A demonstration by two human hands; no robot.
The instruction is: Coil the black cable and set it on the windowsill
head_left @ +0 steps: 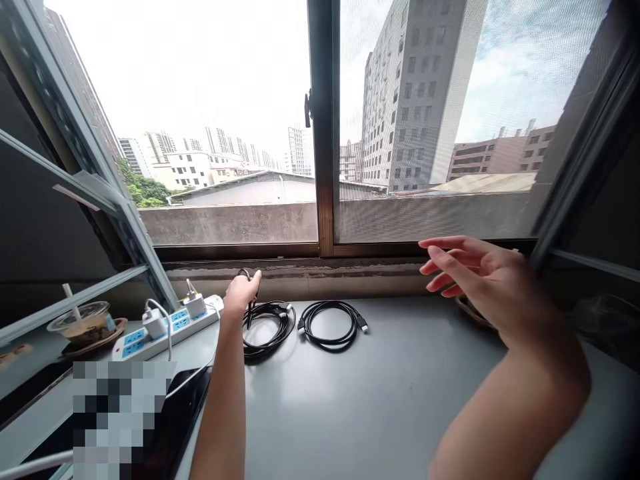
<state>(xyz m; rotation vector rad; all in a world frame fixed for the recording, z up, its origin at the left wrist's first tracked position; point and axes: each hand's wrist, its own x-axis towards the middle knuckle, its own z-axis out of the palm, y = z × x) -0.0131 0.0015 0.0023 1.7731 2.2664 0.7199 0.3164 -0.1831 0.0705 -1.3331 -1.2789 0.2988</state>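
My left hand point(242, 291) is closed around part of a black cable, which loops out above the fingers and hangs below them. Under and beside it, a coiled black cable point(267, 351) lies on the grey table point(350, 413); whether the held part belongs to this coil, I cannot tell. A second neat coil of black HDMI cable point(333, 347) rests just to the right, its two plugs on either side. My right hand point(470, 270) is raised over the table's right side, fingers apart, with nothing in it.
At the left, a white power strip point(173, 331) holds white chargers with cords. Behind it stands a plastic cup point(87, 323) with a straw on a brown tray. A dark tablet-like device point(185, 400) lies near my left forearm. Metal shelf posts point(120, 200) flank the window.
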